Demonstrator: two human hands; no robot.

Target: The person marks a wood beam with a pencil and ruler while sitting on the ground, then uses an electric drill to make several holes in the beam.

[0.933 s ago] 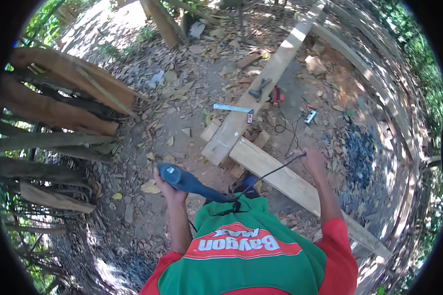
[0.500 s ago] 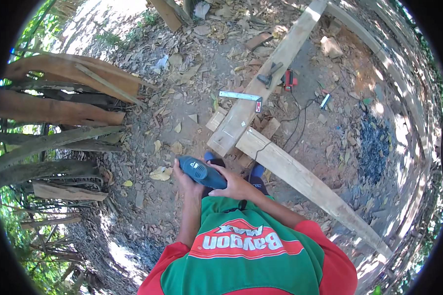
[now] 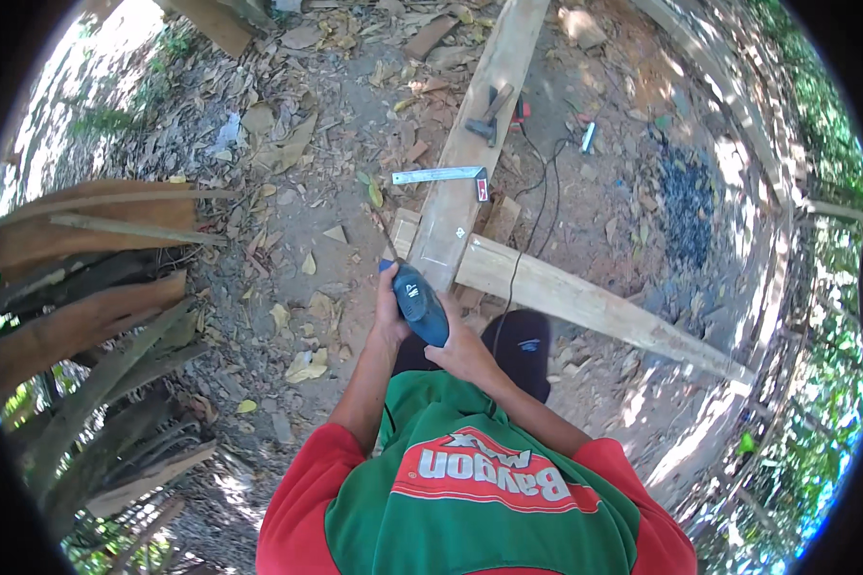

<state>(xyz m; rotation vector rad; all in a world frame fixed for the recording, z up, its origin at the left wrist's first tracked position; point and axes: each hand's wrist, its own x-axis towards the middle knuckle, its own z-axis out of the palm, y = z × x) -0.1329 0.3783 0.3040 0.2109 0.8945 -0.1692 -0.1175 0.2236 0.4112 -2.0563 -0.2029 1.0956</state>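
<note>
Both hands grip a blue power drill (image 3: 422, 309) in front of my body, near the close end of a long wooden beam (image 3: 448, 235). My left hand (image 3: 387, 309) is wrapped round the drill's front left side. Behind it, my right hand (image 3: 462, 347) holds the rear right side; some fingers are hidden under the body. A thin bit (image 3: 384, 233) points away from me, left of the beam. Across the beam lies a try square (image 3: 441, 176) with a metal blade. Farther up, a hammer (image 3: 490, 117) rests on the wood.
A second beam (image 3: 604, 311) runs off to the right from the first. Short wood blocks (image 3: 501, 220) lie underneath. A black cord (image 3: 545, 192) trails over the ground near a red object (image 3: 521, 113). Rough planks (image 3: 96, 230) are piled at left.
The drill has swung from pointing left to pointing away from me, and has shifted toward the beam. Its bit now shows. My view has shifted, and my legs look bent closer to the beams.
</note>
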